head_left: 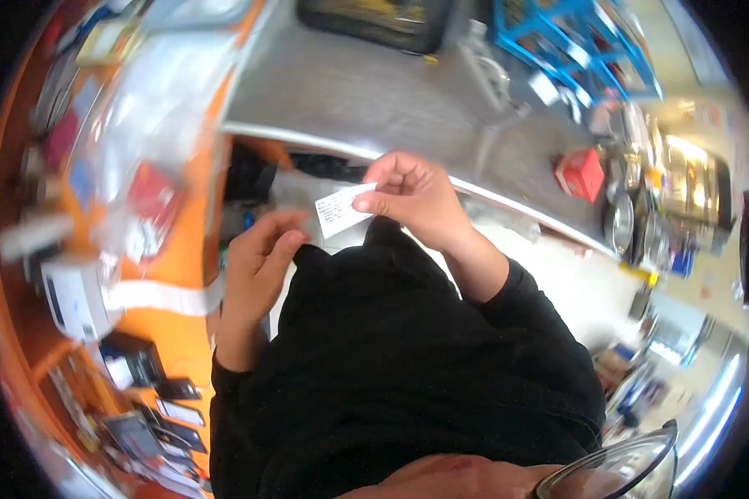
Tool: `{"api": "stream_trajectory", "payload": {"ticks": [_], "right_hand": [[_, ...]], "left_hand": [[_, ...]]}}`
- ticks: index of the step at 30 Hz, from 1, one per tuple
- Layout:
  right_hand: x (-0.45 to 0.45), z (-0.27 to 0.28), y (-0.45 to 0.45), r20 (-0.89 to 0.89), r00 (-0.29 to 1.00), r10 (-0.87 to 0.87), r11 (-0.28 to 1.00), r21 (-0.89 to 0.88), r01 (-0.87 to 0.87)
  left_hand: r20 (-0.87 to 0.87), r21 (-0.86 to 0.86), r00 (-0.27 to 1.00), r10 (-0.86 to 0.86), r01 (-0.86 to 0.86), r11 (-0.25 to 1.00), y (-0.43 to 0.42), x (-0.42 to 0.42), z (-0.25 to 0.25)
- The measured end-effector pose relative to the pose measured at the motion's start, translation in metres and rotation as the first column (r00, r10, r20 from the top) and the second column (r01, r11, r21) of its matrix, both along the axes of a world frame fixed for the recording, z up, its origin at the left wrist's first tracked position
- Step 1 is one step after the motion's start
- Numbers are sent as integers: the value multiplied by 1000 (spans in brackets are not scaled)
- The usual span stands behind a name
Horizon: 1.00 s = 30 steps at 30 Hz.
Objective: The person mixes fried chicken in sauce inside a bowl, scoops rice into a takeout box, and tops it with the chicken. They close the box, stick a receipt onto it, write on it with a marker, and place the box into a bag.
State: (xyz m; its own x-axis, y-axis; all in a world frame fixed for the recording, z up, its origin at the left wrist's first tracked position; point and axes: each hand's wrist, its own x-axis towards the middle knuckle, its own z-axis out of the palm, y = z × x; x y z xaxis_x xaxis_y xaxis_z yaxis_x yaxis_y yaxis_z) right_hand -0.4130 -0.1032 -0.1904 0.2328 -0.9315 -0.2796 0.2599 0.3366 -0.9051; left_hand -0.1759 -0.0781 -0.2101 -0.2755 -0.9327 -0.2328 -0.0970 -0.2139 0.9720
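In the head view, my right hand (424, 200) pinches a small white printed label (339, 213) between thumb and fingers, in front of my body. Several lines of dark text show on the label, too small to read. My left hand (260, 262) is just left of the label, apart from it, fingers bent and thumb spread, with nothing in it. Left of that hand, a white label printer (75, 299) stands on an orange surface (190, 287). A white paper strip (166, 297) runs from the printer toward my left forearm.
Ahead is a grey metal counter (308, 91) with a dark tray (383, 29), a blue rack (558, 50) and a red box (580, 175). Clear plastic bags (158, 91) lie on the left surface. Several phones (179, 412) sit at the lower left.
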Motion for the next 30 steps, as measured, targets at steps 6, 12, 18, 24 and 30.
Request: {"api": "stream_trajectory", "payload": {"ticks": [6,12,18,24,30], "right_hand": [[-219,-3,47,-193,908,-373,928,-81,364],[-382,-15,86,-338,651,-680,728,-196,657],[-473,-49,91,-453,259,-853,417,-292,861],[-502,-72,91,-746,121,-655,458,-264,849],[-502,-119,96,-565,149,-812,372,-303,877]], "left_hand": [[-36,52,922,-386,387,921,-52,-260,10],[-49,-2,840,-540,541,841,-59,-463,-19],[149,-229,812,-565,584,779,-62,-609,-55],[415,-355,774,-477,621,698,-58,-650,-72],[192,-373,890,-415,457,808,-49,-655,-97]]}}
